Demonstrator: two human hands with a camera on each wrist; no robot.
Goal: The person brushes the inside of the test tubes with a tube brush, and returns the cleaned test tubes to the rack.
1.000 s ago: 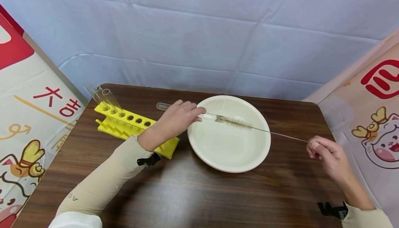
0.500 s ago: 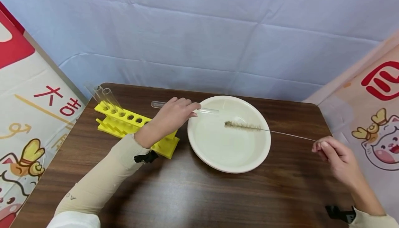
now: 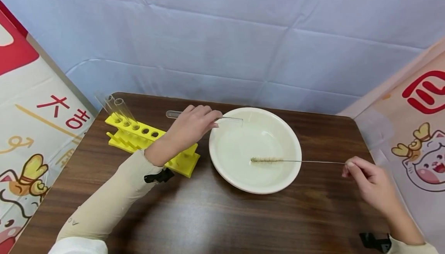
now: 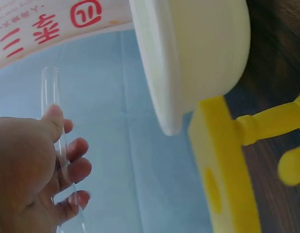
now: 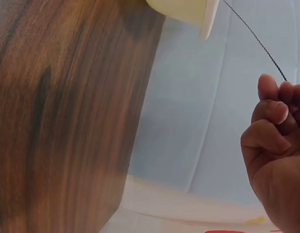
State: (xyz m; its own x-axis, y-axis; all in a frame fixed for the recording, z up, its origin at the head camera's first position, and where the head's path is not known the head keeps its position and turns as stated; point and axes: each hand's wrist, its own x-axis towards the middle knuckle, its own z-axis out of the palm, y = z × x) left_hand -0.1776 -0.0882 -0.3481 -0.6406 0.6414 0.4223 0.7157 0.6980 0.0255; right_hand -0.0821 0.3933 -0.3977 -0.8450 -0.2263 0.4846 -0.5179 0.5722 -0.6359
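My left hand (image 3: 194,124) holds a clear glass test tube (image 3: 232,120), thumb and fingers wrapped round its middle. The tube's open end points right, over the left part of a white basin (image 3: 222,169); its rounded end sticks out left of the hand. In the left wrist view the thumb presses along the tube (image 4: 50,87). My right hand (image 3: 368,180) pinches the thin wire handle of a test tube brush (image 3: 267,160), right of the basin. The brush's bristles lie over the basin, apart from the tube. The right wrist view shows the twisted wire (image 5: 259,41) between fingertips.
A yellow test tube rack (image 3: 185,165) stands left of the basin, partly behind my left forearm. Several clear test tubes (image 3: 123,109) lean in its left holes. The wooden table (image 3: 243,223) meets a pale blue cloth backdrop (image 3: 208,45), with printed panels at both sides.
The brush came out of the tube's mouth and moved down and nearer over the basin. My left hand shifted slightly left and back with the tube.
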